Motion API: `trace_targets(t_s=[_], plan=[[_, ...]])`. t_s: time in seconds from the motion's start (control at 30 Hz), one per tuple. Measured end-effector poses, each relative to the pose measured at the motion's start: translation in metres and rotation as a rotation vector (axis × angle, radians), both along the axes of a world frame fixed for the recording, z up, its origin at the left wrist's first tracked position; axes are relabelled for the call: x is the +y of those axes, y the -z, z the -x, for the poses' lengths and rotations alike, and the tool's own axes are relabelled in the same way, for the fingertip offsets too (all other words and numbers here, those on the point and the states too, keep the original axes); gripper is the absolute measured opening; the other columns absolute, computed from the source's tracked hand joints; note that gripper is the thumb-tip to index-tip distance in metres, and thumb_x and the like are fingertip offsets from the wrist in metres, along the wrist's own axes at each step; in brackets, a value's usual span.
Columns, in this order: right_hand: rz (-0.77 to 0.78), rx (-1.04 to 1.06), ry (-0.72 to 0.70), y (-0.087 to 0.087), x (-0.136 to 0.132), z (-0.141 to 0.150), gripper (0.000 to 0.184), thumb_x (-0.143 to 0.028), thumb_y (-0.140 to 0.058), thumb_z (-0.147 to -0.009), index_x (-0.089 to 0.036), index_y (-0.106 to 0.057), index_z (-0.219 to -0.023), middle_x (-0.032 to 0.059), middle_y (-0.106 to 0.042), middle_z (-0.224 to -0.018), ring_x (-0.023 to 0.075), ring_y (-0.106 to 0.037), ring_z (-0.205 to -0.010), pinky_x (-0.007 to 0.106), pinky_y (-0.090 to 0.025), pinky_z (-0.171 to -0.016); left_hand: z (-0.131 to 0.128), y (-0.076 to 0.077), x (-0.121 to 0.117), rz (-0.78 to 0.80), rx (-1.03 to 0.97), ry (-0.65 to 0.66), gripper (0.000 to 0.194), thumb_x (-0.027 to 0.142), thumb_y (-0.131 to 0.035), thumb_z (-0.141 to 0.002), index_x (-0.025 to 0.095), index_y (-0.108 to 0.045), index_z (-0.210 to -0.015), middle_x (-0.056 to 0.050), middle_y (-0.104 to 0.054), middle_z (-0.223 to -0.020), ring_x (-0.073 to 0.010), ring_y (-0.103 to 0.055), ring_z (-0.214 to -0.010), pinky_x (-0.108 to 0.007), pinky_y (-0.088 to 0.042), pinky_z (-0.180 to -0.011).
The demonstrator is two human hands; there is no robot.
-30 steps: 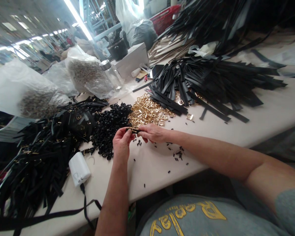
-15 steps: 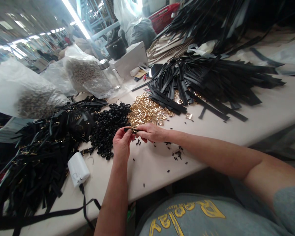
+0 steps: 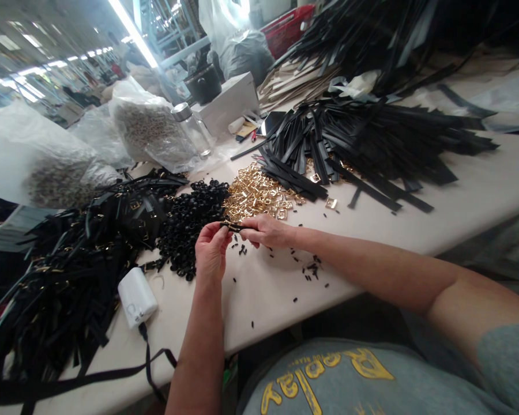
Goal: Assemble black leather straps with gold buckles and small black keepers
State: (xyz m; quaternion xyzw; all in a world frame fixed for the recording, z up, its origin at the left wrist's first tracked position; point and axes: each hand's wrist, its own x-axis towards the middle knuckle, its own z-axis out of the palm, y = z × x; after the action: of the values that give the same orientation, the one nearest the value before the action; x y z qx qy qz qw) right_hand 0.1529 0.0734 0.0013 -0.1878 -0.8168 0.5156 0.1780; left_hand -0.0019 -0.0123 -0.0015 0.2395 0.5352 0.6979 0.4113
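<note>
My left hand [image 3: 211, 245] pinches one end of a short black strap [image 3: 237, 228], and my right hand [image 3: 268, 231] grips its other end. Gold metal shows on the strap between my fingers, probably a buckle, too small to make out fully. Just beyond my hands lies a heap of gold buckles [image 3: 257, 190]. To the left of it is a pile of small black loops [image 3: 190, 225]. Loose black straps [image 3: 303, 138] fan out behind the buckles. Black straps with buckles on them [image 3: 69, 259] are heaped at the far left.
A white box-like device [image 3: 137, 297] with a black cord sits at the front left. Clear bags of small parts [image 3: 142, 124], a glass bottle [image 3: 192, 129] and a white box [image 3: 237, 98] stand behind. Tiny black bits [image 3: 312, 268] lie scattered near my right forearm.
My left hand has shifted slightly left, away from the right one, and more of the strap shows between them. Both hands keep their grip.
</note>
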Motion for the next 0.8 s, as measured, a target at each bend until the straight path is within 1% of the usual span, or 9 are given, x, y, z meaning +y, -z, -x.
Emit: trace_targets(t_s=[0.2,0.37,0.57,0.7,0.8], plan=[[0.026,-0.039,0.038,0.001,0.000,0.000,0.018,-0.018,-0.047,-0.089,-0.013,-0.060,-0.078,-0.0040,-0.056,-0.058,0.0075,-0.049,-0.054,0.019,-0.033,-0.058,-0.003,0.003,-0.002,-0.045,0.223,0.004,0.032,0.031,-0.084,-0.061,0.015,-0.063,-0.079,0.001,-0.064,-0.071,-0.0084,-0.061,-0.060,-0.018,-0.049,-0.058],[0.042,-0.040,0.063,0.003,0.002,0.001,0.021,-0.020,-0.047,-0.090,-0.012,-0.059,-0.075,-0.0035,-0.056,-0.057,0.0076,-0.049,-0.053,0.019,-0.033,-0.058,-0.009,0.002,-0.006,-0.113,0.379,-0.011,0.024,0.029,-0.080,-0.069,0.017,-0.064,-0.082,0.001,-0.065,-0.072,-0.0091,-0.060,-0.062,-0.019,-0.049,-0.061],[0.023,-0.016,0.085,0.005,0.004,0.002,0.023,-0.017,-0.049,-0.090,-0.013,-0.058,-0.069,-0.0040,-0.054,-0.055,0.0071,-0.049,-0.053,0.019,-0.033,-0.057,-0.017,-0.003,-0.009,-0.108,0.493,-0.037,0.023,0.028,-0.080,-0.068,0.018,-0.065,-0.081,0.001,-0.064,-0.071,-0.0097,-0.058,-0.061,-0.020,-0.049,-0.060],[-0.001,-0.047,0.120,0.002,0.002,0.002,0.026,-0.017,-0.049,-0.089,-0.013,-0.055,-0.064,-0.0041,-0.053,-0.054,0.0068,-0.048,-0.052,0.019,-0.031,-0.056,-0.017,0.002,-0.010,-0.120,0.580,-0.039,0.020,0.028,-0.078,-0.071,0.019,-0.066,-0.084,0.000,-0.064,-0.076,-0.0107,-0.059,-0.066,-0.021,-0.050,-0.065],[-0.028,-0.079,0.153,0.001,0.002,0.002,0.026,-0.014,-0.050,-0.086,-0.013,-0.054,-0.061,-0.0036,-0.054,-0.054,0.0072,-0.049,-0.052,0.019,-0.030,-0.055,-0.016,0.006,-0.011,-0.114,0.648,-0.053,0.020,0.026,-0.079,-0.070,0.020,-0.067,-0.085,-0.001,-0.065,-0.082,-0.0119,-0.060,-0.073,-0.021,-0.051,-0.070]])
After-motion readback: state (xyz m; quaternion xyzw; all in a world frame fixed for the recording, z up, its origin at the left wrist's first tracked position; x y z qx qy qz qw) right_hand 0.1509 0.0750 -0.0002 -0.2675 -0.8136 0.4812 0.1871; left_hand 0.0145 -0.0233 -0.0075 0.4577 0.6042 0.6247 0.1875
